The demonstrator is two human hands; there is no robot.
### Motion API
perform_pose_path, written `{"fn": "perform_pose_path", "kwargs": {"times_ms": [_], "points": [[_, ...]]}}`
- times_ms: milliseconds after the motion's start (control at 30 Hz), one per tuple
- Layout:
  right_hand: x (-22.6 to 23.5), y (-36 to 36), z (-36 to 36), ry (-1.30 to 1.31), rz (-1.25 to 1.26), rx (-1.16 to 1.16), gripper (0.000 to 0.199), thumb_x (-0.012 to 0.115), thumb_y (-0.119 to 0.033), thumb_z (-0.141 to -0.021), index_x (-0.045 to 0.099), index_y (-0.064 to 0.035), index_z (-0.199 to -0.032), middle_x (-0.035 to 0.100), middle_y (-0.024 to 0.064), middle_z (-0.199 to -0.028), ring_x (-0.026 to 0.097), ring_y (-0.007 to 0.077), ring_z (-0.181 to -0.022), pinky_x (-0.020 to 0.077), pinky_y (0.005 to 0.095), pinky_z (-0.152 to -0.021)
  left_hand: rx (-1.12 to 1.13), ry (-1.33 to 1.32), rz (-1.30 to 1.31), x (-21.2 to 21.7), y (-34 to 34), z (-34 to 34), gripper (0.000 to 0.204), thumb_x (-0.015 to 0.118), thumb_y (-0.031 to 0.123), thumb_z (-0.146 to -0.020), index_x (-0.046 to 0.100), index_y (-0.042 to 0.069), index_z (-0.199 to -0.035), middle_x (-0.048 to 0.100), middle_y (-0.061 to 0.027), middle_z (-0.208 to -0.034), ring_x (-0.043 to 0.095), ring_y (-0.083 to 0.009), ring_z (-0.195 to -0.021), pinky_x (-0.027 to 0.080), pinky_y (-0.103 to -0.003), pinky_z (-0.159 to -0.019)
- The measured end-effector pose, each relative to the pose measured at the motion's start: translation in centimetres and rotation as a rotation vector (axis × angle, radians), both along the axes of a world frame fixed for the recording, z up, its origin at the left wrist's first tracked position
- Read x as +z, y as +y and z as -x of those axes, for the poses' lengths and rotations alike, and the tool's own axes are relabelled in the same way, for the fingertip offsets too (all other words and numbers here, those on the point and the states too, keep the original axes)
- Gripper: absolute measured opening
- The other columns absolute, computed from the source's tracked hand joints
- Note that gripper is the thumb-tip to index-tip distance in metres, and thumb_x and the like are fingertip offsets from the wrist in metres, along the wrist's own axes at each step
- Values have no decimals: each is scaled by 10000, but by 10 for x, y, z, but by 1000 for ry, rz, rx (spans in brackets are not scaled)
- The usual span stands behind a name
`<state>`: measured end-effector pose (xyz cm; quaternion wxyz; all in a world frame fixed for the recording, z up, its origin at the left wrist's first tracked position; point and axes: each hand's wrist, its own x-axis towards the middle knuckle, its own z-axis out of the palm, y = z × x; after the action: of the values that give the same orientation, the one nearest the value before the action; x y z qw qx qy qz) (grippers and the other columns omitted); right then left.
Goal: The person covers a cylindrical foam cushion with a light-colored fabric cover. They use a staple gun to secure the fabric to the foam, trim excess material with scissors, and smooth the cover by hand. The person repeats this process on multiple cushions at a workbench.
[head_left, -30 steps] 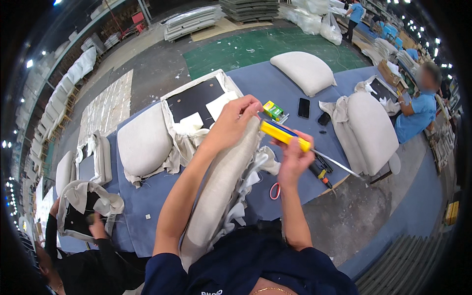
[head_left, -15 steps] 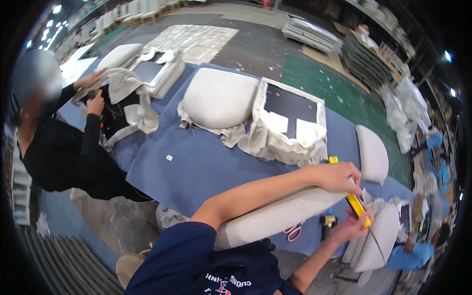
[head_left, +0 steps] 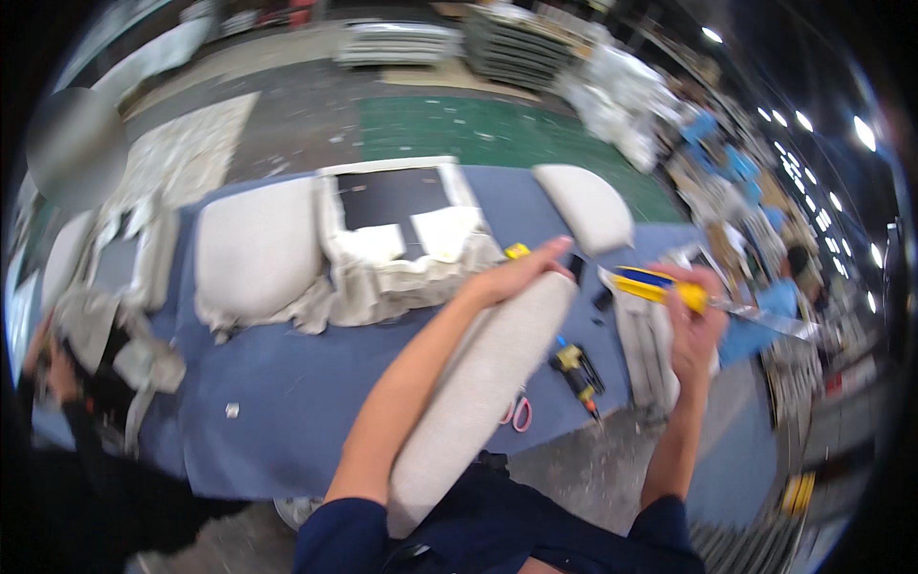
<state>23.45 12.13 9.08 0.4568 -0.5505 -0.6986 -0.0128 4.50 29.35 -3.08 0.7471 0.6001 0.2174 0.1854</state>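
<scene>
My left forearm lies along an upholstered beige cushion, tilted upright against my body. My left hand curls over its far end. Held up to the right of that end, my right hand is closed round a yellow-and-blue-handled tool. A long metal shaft runs from the tool out to the right, smeared by motion; it looks like a screwdriver. The tool is apart from the cushion. Between the cushion and my right arm, a yellow-and-black power driver and pink-handled scissors lie on the table.
On the blue-covered table lie a beige padded seat, a frame with loose fabric and a rounded cushion. More padded pieces are at the right. A co-worker's hands work on fabric at the left.
My view has swung to the right. My right hand has lifted the tool away from the cushion's end, and the shaft now points right instead of down. My left hand still grips the cushion.
</scene>
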Motion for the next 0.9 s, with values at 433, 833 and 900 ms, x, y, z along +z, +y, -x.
{"fn": "perform_pose_path", "kwargs": {"times_ms": [433, 833, 900], "points": [[25, 21, 59, -164, 44, 108, 123, 634, -126, -950, 653, -11, -989, 705, 107, -950, 681, 192, -817, 537, 327, -748, -52, -169, 144, -13, -6, -5, 502, 470, 517, -995, 669, 56, -972, 636, -26, -880, 573, -108, -800, 455, -260, -777], [58, 27, 85, -172, 87, 237, 191, 681, -143, -940, 614, -18, -1068, 685, 96, -863, 693, 177, -739, 531, 297, -687, 62, -215, -299, -17, -12, -6, 391, 424, 375, -1023, 666, 75, -1089, 638, -26, -952, 573, -83, -828, 459, -260, -770], [66, 18, 87, 89, -62, 308, 204, 687, -137, -934, 609, -21, -1083, 676, 96, -847, 693, 185, -731, 527, 294, -683, 36, -200, -348, -15, -17, -10, 385, 420, 363, -1021, 661, 72, -1101, 633, -26, -973, 569, -86, -858, 456, -265, -794]]}}
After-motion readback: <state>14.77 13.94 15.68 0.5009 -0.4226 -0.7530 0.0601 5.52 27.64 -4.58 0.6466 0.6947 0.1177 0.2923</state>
